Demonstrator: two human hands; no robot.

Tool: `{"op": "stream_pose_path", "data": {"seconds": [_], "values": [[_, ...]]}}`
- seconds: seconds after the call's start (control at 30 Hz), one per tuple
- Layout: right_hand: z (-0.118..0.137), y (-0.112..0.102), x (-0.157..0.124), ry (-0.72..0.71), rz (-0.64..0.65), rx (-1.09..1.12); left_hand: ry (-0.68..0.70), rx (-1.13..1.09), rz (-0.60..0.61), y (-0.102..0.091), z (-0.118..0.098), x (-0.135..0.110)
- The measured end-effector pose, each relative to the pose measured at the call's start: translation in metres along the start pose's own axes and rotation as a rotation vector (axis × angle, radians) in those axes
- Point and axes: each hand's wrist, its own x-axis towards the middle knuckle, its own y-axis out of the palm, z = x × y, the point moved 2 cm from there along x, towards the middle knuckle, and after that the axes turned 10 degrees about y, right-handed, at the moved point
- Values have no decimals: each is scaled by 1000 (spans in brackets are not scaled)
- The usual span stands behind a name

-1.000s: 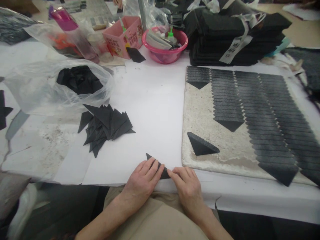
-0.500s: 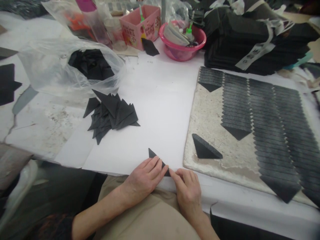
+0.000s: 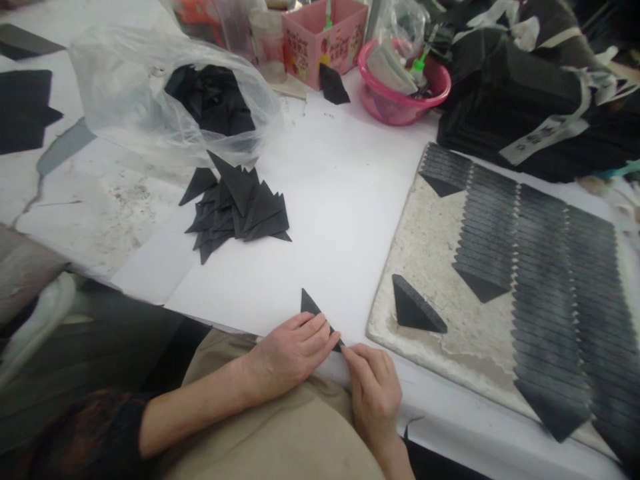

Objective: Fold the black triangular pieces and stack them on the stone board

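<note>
At the near edge of the desk, both hands meet over a small black triangular fabric piece lying on a white paper sheet. The left hand lies spread and flat, its fingers pressing down on the triangle's near half, so only the far point shows. The right hand is drawn in narrow, fingers curled, its index tip touching the triangle's near corner just beside the left fingertips. I cannot tell whether it pinches the corner or only presses it.

Further in on the sheet, towards the left, sits a loose heap of black fabric triangles. Behind it, a crumpled clear plastic bag holds more black pieces. Nothing lies between the hands and that heap.

To the right, a pale speckled slab takes up much of the desk's right side. 1 folded black triangle lies on the slab's near left part, close to the hands but apart from them. Long overlapping rows of black pointed pieces run across the slab.

Along the far edge stand a pink cardboard box and a pink plastic bowl of small items. At the far right corner sits a stack of black material tied with a white strip.
</note>
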Motion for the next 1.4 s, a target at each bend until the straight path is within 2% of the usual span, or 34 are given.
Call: {"op": "stream_pose_path", "data": {"seconds": [0.63, 1.0, 1.4], "values": [[-1, -1, -3, 25, 8, -61, 36, 4, 22, -4, -1, 4], [-3, -7, -5, 90, -21, -1, 45, 11, 42, -3, -2, 3], [-1, -6, -3, 18, 6, -101, 33, -19, 28, -1, -1, 2]]}}
